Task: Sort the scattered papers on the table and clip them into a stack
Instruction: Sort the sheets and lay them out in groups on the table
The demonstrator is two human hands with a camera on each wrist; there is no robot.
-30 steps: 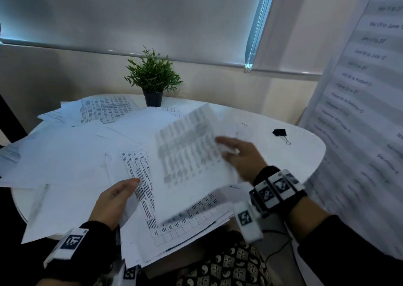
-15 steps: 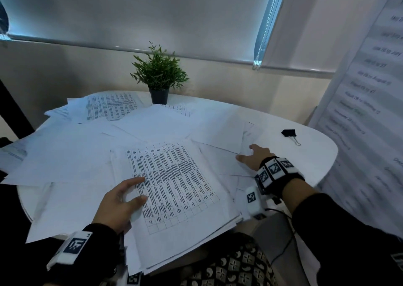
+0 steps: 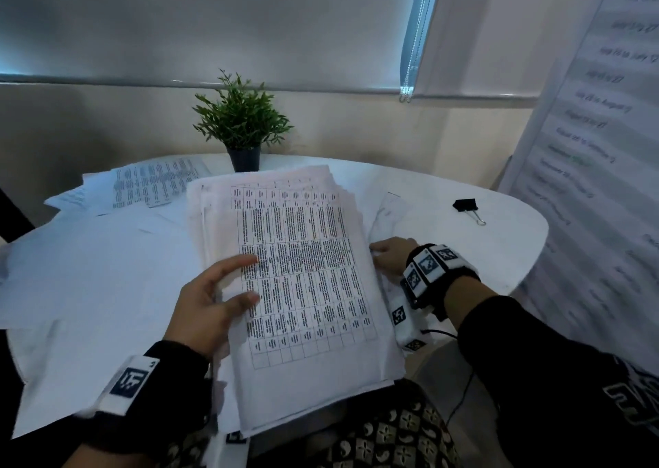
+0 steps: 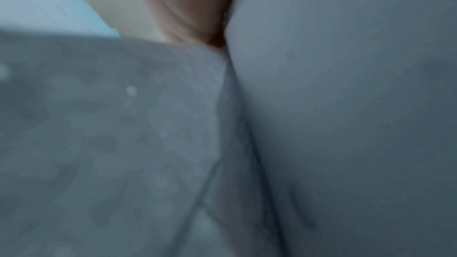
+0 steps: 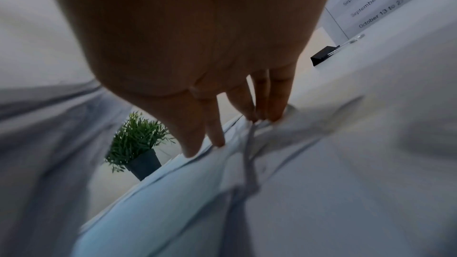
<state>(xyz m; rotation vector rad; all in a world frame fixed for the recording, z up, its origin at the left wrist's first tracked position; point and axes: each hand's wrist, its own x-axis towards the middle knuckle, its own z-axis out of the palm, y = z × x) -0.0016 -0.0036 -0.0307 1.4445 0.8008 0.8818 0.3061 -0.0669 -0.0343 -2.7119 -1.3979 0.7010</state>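
A thick stack of white printed sheets (image 3: pixel 303 282), its top page covered by a grid table of dense black text, is tilted up off the round white table (image 3: pixel 499 239), its near edge over the person's lap and its far edge reaching toward the small green potted plant in a black pot (image 3: pixel 244 129). The left hand (image 3: pixel 210 303) grips the stack's left edge, thumb and forefinger curled onto the printed page and the other fingers hidden underneath. The left wrist view shows only blurred grey paper pressed close with a strip of skin between two sheets. The right hand (image 3: pixel 390 257) lies at the stack's right edge, well apart from the left hand, with the stack between them; in the right wrist view its fingers (image 5: pixel 277 101) reach straight down and their tips touch rumpled white paper (image 5: pixel 272 192), though blur makes it impossible to tell whether they pinch a sheet. Loose white sheets (image 3: pixel 107 253) cover the left half of the table, overlapping one another, and a printed page with columns of text (image 3: pixel 153 186) lies at the far left beside the plant. A black binder clip with a silver wire handle (image 3: pixel 467 206) rests alone on the bare right part of the table, beyond the right hand and not touching any paper. A large white poster printed with lines of dates (image 3: pixel 599 146) stands at the right. Both wrists wear black bands with square black-and-white marker tags (image 3: pixel 428 266)
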